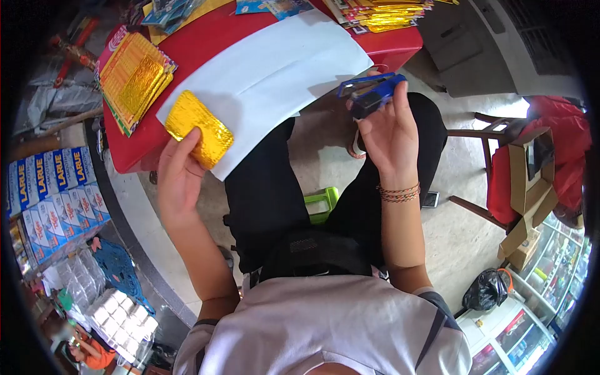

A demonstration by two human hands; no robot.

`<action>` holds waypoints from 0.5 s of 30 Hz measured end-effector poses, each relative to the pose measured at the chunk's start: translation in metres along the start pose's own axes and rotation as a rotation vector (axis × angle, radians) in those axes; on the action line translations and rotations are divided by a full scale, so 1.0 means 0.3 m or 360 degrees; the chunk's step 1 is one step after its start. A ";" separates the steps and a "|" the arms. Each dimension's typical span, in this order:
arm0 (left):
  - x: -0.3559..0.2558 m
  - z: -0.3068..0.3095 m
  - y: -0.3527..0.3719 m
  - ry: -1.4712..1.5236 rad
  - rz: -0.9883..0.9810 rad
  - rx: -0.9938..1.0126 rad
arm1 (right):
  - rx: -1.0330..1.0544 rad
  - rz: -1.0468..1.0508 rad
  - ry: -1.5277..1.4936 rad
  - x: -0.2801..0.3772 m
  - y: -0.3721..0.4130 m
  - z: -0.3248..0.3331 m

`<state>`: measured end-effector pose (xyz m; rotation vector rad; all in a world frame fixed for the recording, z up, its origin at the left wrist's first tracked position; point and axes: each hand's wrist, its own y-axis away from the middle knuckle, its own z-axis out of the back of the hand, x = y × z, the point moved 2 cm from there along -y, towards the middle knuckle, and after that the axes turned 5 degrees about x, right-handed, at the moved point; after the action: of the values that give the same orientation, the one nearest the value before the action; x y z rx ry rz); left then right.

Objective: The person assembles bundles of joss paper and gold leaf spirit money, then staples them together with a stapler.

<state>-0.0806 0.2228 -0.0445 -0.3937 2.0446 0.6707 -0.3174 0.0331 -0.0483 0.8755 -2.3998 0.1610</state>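
Observation:
My left hand (181, 165) pinches a shiny gold foil packet (201, 128) between thumb and fingers, over the left end of a large white paper sheet (269, 69). In my right hand (392, 131) is a blue stapler (372, 92), its two arms spread apart, held up off the right edge of the sheet. The sheet lies across a red table (134, 150). To the left of the gold packet rests a stack of printed yellow papers with gold foil (136, 81).
More gold and printed paper bundles (381, 14) sit at the table's back right, with blue packets (275, 6) at the back. Stacked LARUE boxes (50, 175) stand on the left. A chair with an open cardboard box (531, 165) is at right. Below lies a green object (322, 205).

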 end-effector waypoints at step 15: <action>-0.185 -0.107 -0.071 0.0975 -0.1002 0.0768 | 0.0200 0.0015 -0.0349 0.006 -0.001 0.038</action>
<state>-0.0620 0.1874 0.0099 -0.9784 2.3559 -0.3724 -0.3236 0.0284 -0.0568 0.9837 -2.6209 0.2327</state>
